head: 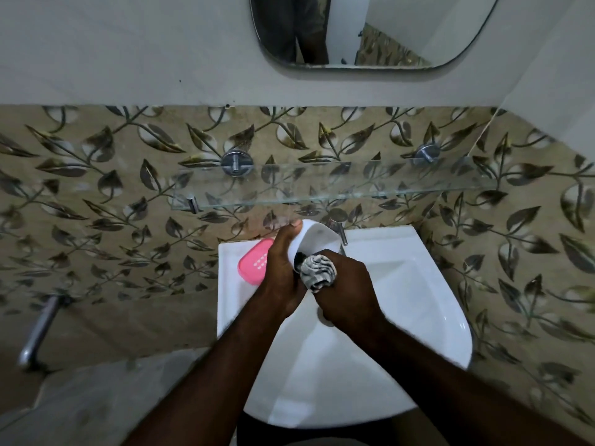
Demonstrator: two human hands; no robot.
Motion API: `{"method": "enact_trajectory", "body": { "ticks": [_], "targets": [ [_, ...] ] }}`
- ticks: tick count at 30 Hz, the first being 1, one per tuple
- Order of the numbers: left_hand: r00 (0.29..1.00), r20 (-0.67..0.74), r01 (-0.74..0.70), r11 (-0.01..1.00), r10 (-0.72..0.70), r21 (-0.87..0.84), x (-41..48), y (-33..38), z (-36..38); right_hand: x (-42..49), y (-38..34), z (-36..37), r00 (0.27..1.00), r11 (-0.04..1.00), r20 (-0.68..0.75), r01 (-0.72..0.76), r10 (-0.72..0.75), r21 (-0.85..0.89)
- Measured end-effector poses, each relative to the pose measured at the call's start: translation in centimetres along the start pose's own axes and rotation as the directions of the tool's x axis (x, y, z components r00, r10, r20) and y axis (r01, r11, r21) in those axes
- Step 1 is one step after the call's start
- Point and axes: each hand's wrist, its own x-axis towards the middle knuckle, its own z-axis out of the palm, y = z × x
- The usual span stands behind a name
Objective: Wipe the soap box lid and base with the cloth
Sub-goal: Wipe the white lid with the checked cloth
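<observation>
Above the white sink (418, 317), my left hand (280, 268) grips the white soap box lid (317, 239), holding it tilted with its hollow side toward me. My right hand (347, 288) holds a bunched grey-and-white striped cloth (318, 272) and presses it against the lower inside of the lid. The pink soap box base (252, 260), with small drain slots, lies on the sink's back left corner, just left of my left hand and partly hidden by it.
A chrome tap (338, 230) stands behind the lid at the sink's back edge. A glass shelf (322, 185) on chrome brackets runs along the leaf-patterned tile wall above, with a mirror (370, 30) higher up. A chrome pipe (38, 329) juts out at the lower left.
</observation>
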Motion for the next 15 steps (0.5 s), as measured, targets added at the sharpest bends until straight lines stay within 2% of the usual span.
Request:
{"method": "enact_trajectory", "body": {
  "ticks": [3,6,8,10,13,15],
  "targets": [
    [1.000,0.008,-0.002,0.999,0.002,-0.035,-0.1,0.5,0.3,-0.3,-1.2,0.7,0.995,0.988,-0.049,0.094,-0.089,0.119],
    [0.999,-0.049,-0.030,0.995,0.025,-0.098,0.2,1.6,0.5,-0.2,0.2,-0.3,0.980,0.980,0.000,0.200,-0.200,0.017],
    [0.998,-0.056,-0.004,0.997,0.000,-0.081,0.3,1.6,0.7,0.1,0.9,-0.9,0.984,0.982,0.034,0.175,-0.173,-0.073],
    [0.998,-0.056,-0.016,0.995,0.011,-0.096,0.3,1.0,0.6,0.0,0.5,-0.2,0.993,0.986,-0.011,0.118,-0.120,-0.117],
    [0.996,-0.086,-0.037,0.994,0.029,-0.099,0.6,0.9,0.4,-0.5,-1.2,1.4,0.992,0.993,-0.098,0.089,-0.082,0.074],
    [0.993,-0.107,-0.052,0.994,0.041,-0.095,0.7,1.3,-0.2,-0.6,-0.8,1.4,0.980,0.979,-0.071,0.193,-0.188,0.071]
  ]
}}
